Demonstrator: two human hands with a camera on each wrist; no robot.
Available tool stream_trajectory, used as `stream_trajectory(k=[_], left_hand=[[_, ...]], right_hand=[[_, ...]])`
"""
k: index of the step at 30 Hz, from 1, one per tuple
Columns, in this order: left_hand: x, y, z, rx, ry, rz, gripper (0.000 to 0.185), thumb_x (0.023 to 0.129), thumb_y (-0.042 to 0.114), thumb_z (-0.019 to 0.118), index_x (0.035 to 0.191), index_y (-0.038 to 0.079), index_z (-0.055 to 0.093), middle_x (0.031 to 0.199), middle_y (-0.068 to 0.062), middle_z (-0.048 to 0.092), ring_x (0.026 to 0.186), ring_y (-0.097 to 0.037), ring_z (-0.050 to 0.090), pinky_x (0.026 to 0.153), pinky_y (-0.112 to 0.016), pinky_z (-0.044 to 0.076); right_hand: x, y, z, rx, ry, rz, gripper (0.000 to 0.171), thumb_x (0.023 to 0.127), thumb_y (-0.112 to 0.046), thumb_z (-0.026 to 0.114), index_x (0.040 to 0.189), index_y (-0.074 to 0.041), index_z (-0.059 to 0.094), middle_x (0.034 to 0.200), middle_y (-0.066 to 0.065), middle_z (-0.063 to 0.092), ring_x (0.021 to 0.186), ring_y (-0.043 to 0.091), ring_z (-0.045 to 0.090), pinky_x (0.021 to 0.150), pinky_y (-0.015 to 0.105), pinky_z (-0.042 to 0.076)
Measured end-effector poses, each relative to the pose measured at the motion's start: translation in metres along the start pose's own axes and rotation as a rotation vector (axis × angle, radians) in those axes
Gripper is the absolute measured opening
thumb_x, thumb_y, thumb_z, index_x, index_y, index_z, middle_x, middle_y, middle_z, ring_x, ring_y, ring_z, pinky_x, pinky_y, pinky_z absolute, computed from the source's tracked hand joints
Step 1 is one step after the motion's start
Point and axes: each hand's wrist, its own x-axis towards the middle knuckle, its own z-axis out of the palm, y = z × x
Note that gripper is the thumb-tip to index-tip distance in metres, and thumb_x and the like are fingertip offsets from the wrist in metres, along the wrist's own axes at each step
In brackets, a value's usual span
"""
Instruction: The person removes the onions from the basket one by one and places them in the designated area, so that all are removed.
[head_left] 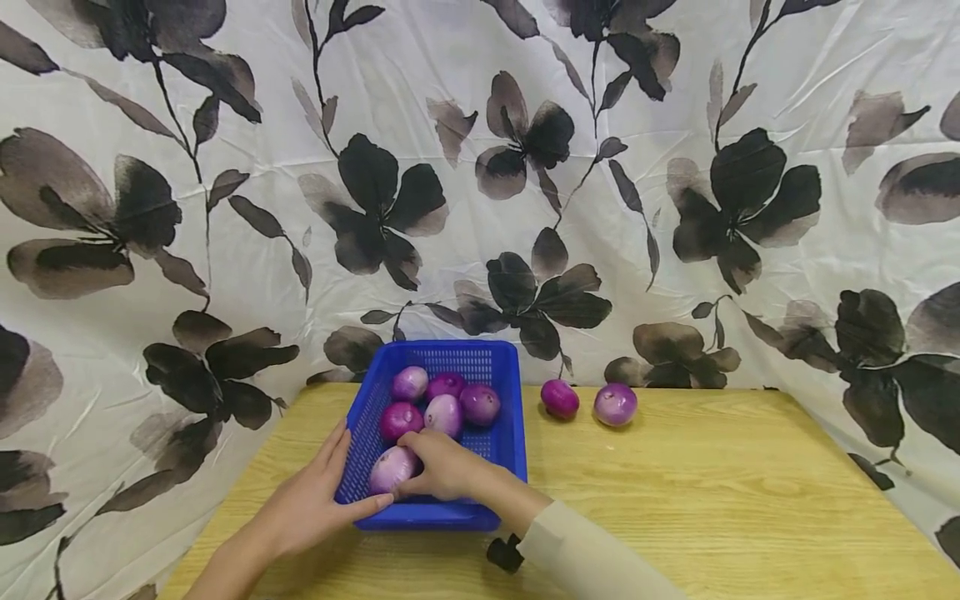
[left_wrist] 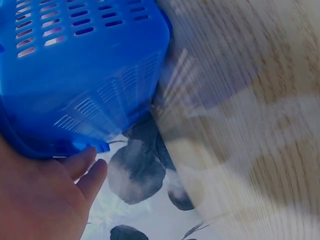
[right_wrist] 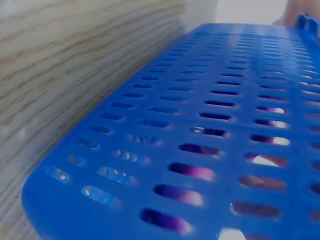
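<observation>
A blue slotted basket (head_left: 513, 417) sits on the wooden table (head_left: 712, 483) and holds several purple onions (head_left: 444, 414). My right hand (head_left: 438, 467) reaches into its near left corner, fingers curled over a pale purple onion (head_left: 390, 471) lying there. My left hand (head_left: 326, 492) lies flat against the basket's left wall, thumb along the near rim. In the left wrist view the left hand's fingers (left_wrist: 87, 172) touch the basket (left_wrist: 90, 75) under its rim. The right wrist view shows only the basket's slotted wall (right_wrist: 225, 100), with purple onion (right_wrist: 200, 172) glimpsed through the slots.
Two more purple onions (head_left: 560, 398) (head_left: 616, 404) lie on the table just right of the basket, near the back edge. A white cloth with dark flowers (head_left: 480, 167) hangs behind and drapes both sides. The table's left edge is close to the basket.
</observation>
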Motion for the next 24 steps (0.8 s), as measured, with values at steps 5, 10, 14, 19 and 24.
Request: stream_trajectory(k=[5,10,14,19,24], left_hand=[[0.001,0.002,0.002,-0.013,-0.011,-0.014,0.124,0.082,0.081,0.061,0.163,0.001,0.011,0.170,-0.020,0.011,0.141,-0.053,0.040,0.102,-0.069,0.042],[0.001,0.002,0.000,-0.016,-0.023,-0.027,0.125,0.082,0.080,0.062,0.163,0.000,0.011,0.170,-0.020,0.010,0.141,-0.054,0.039,0.102,-0.070,0.041],[0.001,0.000,-0.002,-0.014,-0.021,-0.029,0.125,0.082,0.081,0.062,0.163,0.000,0.011,0.170,-0.020,0.010,0.141,-0.054,0.039,0.102,-0.070,0.041],[0.004,-0.004,-0.002,-0.002,-0.014,-0.028,0.124,0.082,0.080,0.062,0.163,0.000,0.013,0.171,-0.019,0.010,0.140,-0.054,0.040,0.103,-0.070,0.041],[0.007,-0.007,-0.001,-0.012,-0.029,-0.026,0.125,0.082,0.082,0.061,0.164,0.003,0.010,0.171,-0.017,0.008,0.142,-0.053,0.037,0.103,-0.071,0.040]], right_hand=[[-0.011,0.007,-0.013,0.113,0.078,0.009,0.052,0.086,-0.034,0.085,0.127,-0.009,0.064,0.114,-0.003,0.068,0.103,0.006,0.062,0.096,0.023,0.050],[-0.023,0.013,-0.023,0.139,0.139,0.018,0.056,0.085,-0.037,0.086,0.129,-0.010,0.064,0.113,-0.004,0.067,0.103,0.007,0.060,0.095,0.024,0.050],[-0.031,0.015,-0.028,0.158,0.193,0.037,0.060,0.083,-0.036,0.088,0.131,-0.009,0.063,0.117,0.000,0.067,0.105,0.011,0.059,0.093,0.027,0.050],[-0.040,0.016,-0.034,0.228,0.223,0.064,0.065,0.082,-0.034,0.088,0.135,-0.008,0.061,0.118,0.004,0.065,0.103,0.013,0.062,0.089,0.025,0.053],[-0.048,0.020,-0.041,0.305,0.251,0.064,0.063,0.082,-0.028,0.088,0.133,-0.005,0.060,0.119,0.008,0.065,0.102,0.019,0.069,0.088,0.025,0.056]])
